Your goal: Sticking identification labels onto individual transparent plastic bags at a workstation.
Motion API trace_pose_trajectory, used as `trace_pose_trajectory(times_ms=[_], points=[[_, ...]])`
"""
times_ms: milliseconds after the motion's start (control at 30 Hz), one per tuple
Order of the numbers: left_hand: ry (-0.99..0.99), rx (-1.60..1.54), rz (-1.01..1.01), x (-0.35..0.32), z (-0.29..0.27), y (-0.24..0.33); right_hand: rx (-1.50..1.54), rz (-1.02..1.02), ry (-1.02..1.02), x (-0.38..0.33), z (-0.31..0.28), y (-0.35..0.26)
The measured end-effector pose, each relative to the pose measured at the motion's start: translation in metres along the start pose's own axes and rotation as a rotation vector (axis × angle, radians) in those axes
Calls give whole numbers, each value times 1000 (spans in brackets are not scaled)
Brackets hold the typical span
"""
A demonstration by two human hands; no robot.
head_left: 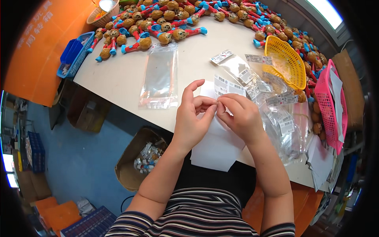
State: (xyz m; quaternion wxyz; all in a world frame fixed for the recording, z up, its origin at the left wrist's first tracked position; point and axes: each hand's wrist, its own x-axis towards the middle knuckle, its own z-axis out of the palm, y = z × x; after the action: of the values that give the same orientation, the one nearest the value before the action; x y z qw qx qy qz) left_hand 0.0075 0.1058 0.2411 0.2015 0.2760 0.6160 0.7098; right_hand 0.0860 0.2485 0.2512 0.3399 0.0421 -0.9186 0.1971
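My left hand [194, 114] and my right hand [241, 115] meet fingertip to fingertip over the table's front edge. Each is closed in a pinch, the left with its index finger raised. What lies between the fingertips is too small to make out. Just behind them is a white strip of printed labels [228, 86] with barcodes. White paper [217, 144] lies beneath my hands and hangs over the table edge. To the left, a clear plastic bag [158, 77] lies flat. Several more clear bags with printed headers [233, 65] are piled to the right.
Toy figures [167, 23] with brown heads, red bodies and blue ends are heaped along the table's back and right. A yellow basket [290, 63], pink basket [331, 106] and blue basket [77, 55] stand around. A cardboard box [130, 166] with small packets sits below the table.
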Motion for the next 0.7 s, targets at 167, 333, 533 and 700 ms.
trace_pose_trajectory(times_ms=[167,333,533,700], points=[[68,-93,-84,-2,-4,-1,282,261,52,-2,0,0],[80,-121,-104,-5,-6,3,290,265,-12,-2,0,-5],[65,-15,-57,-9,-7,7,149,145,4,-1,1,-10],[48,128,4,-13,-10,14,54,11,-42,8,-6,-15]])
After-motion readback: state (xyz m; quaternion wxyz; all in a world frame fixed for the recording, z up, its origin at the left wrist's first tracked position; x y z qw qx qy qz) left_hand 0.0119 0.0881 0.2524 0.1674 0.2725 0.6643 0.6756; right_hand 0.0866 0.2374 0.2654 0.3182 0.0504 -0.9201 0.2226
